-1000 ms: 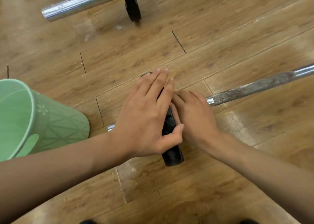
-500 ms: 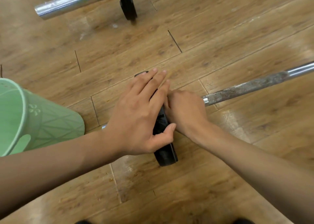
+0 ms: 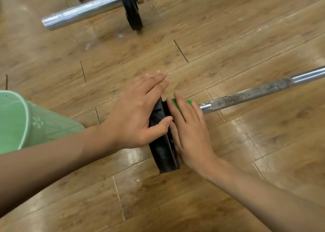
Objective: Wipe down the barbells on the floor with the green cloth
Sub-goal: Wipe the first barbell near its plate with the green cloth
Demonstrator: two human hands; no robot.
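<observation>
Left hand: the left hand (image 3: 139, 112) lies over the top of the black round weight plate (image 3: 164, 154), fingers straight and together, reaching past the rim toward the floor. The thumb stretches across the plate's rim. It is laid flat, not clenched.
Right hand: the right hand (image 3: 190, 133) rests flat against the plate's inner face, fingers straight. It presses the bright green cloth (image 3: 178, 107) where the bar meets the plate.
Green cloth: mostly hidden under the right fingers, with only strips showing between them and at their tips. It is touching the plate side of the bar.
Near barbell: the plate stands on edge on the brown wood-plank floor (image 3: 228, 38). Its metal shaft with a rusty, rough grey section (image 3: 251, 94) runs out to the right and turns shiny chrome near the frame edge.
Far barbell: a second chrome barbell (image 3: 82, 13) lies at the top of the view, well apart from the hands. It carries a thin black plate (image 3: 131, 10) standing on edge.
Bucket: a pale green plastic bucket (image 3: 35, 124) sits at the left edge, just beside the left forearm. Its inside cannot be made out.
</observation>
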